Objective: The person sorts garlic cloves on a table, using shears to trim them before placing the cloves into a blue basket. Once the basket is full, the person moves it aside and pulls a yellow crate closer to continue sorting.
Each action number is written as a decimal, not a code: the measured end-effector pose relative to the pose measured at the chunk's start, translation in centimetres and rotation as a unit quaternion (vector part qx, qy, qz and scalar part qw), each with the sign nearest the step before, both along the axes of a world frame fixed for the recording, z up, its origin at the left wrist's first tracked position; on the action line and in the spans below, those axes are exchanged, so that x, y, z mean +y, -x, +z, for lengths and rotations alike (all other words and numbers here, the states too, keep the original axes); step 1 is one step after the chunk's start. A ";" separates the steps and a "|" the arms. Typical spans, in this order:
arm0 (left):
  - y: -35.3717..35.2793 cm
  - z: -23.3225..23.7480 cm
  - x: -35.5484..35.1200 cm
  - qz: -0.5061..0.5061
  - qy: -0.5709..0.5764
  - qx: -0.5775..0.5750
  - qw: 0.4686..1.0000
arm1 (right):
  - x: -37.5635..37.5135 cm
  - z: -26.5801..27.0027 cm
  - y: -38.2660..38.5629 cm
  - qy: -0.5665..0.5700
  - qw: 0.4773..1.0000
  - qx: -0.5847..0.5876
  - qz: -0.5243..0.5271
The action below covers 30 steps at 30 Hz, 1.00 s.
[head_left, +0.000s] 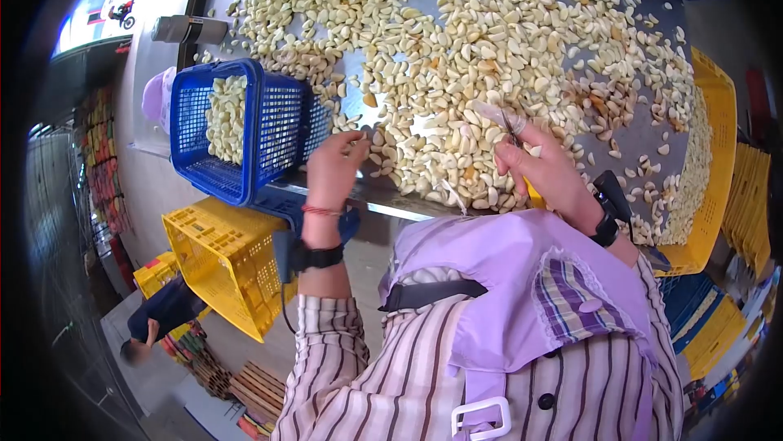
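Peeled garlic cloves (457, 74) lie thickly spread over a metal table. At the table's near edge, my left hand (333, 170) is beside the cloves, its fingers loosely bent and apart; I see nothing held in it. My right hand (545, 170) is closed around a small knife (534, 196) with a yellow handle, its thin dark blade pointing up over the cloves. A clear covering wraps one outstretched right fingertip. Left of my left hand, a blue plastic basket (281, 111) sits tilted with peeled garlic cloves inside.
A yellow crate (718, 172) holding more cloves borders the table on the right. Below the blue basket stands another yellow crate (232, 257). A grey cylinder (189, 30) lies at the upper left. Another person (167, 310) is at the lower left, beyond the crates.
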State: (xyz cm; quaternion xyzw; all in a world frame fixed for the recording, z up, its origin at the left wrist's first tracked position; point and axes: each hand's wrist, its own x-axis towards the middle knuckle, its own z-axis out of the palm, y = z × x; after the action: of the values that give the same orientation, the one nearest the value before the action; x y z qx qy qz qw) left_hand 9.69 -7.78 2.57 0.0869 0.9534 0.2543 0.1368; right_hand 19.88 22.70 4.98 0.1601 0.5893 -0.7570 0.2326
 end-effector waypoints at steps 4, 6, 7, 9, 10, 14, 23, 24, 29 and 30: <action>-1.7 -1.1 3.2 -0.119 0.200 0.026 0.972 | 0.1 -0.3 -0.1 -0.005 1.000 -0.014 -0.004; -2.4 -1.5 4.1 -0.116 0.222 0.020 0.968 | 0.4 -0.4 -0.2 -0.010 1.000 -0.019 -0.015; -2.4 -1.1 4.4 -0.113 0.242 0.014 0.964 | 0.5 -0.4 -0.2 -0.009 1.000 -0.016 -0.013; -2.3 0.6 4.4 -0.159 0.212 -0.063 0.962 | 0.5 -0.4 0.0 0.012 0.999 -0.010 -0.033; -2.5 1.4 4.5 -0.207 0.177 -0.142 0.952 | 0.5 -0.4 0.1 0.013 0.999 -0.010 -0.033; -1.8 1.8 2.8 -0.136 0.154 -0.096 0.974 | 0.6 -0.4 -0.2 -0.004 1.000 -0.003 -0.023; -0.9 -0.4 3.6 -0.190 0.135 -0.089 0.968 | 0.5 0.4 0.1 -0.022 1.000 0.008 -0.011; -0.7 0.4 3.4 -0.215 0.088 -0.206 0.951 | 0.5 0.4 0.0 -0.027 1.000 0.011 -0.006; 2.1 -0.5 1.1 -0.017 0.111 0.052 0.992 | 0.9 -0.9 -0.3 -0.009 0.998 -0.009 -0.054; 2.8 -0.6 0.8 0.014 0.127 0.133 0.983 | 0.8 -0.8 -0.1 -0.006 0.998 -0.010 -0.060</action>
State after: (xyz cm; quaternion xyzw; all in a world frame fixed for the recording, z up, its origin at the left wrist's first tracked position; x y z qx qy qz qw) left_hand 6.86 -6.94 1.99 0.0886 0.9888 0.1194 0.0147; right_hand 20.02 23.51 4.15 0.2039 0.5804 -0.7645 0.1923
